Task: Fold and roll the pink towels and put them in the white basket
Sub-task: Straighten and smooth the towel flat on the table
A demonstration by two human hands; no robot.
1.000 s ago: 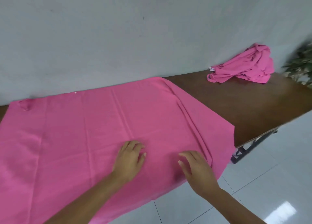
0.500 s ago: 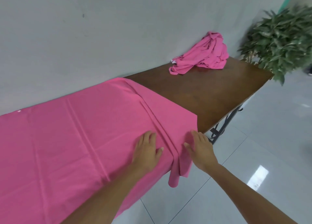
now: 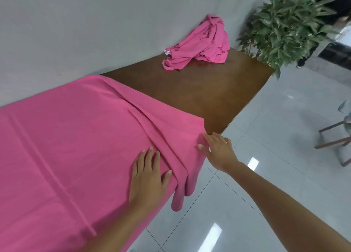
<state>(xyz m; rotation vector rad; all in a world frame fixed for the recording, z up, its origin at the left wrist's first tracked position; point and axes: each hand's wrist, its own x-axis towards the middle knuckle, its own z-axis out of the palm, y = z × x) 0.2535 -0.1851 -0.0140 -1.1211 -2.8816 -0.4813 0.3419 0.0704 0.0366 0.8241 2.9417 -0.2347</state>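
Note:
A large pink towel (image 3: pixel 72 137) lies spread flat over the left part of the brown table (image 3: pixel 199 92), with long creases near its right edge and a corner drooping off the front. My left hand (image 3: pixel 148 172) presses flat on the towel beside the creases, fingers straight. My right hand (image 3: pixel 218 149) touches the towel's right edge at the table's front edge, fingers extended. A crumpled heap of pink towels (image 3: pixel 201 46) sits at the table's far end against the wall. No white basket is in view.
A grey wall runs behind the table. A leafy green plant (image 3: pixel 284 23) stands beyond the far end. Glossy white floor tiles lie to the right, with a chair frame (image 3: pixel 334 137) at the right edge and a person (image 3: pixel 340 18) in the top right corner.
Both hands have slid right along the towel toward its right edge, the right hand reaching the corner. The view has swung right, bringing the plant and chair into sight.

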